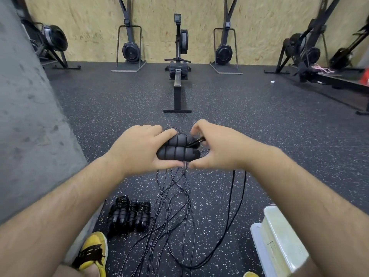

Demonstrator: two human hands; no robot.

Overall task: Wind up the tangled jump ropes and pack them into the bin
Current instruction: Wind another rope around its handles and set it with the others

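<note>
Two black foam jump-rope handles (pixel 177 149) sit side by side, held up at frame centre, their thin black cord (pixel 175 206) trailing in loose tangled loops toward 6 o'clock. Wound ropes (pixel 129 214) lie bundled at 7 o'clock; a pale plastic bin (pixel 279 242) stands at 5 o'clock.

Speckled black rubber floor (pixel 259 120). Plywood wall (pixel 83 21) and rowing machine (pixel 177 76) at twelve o'clock, grey concrete pillar (pixel 26 116) at nine.
</note>
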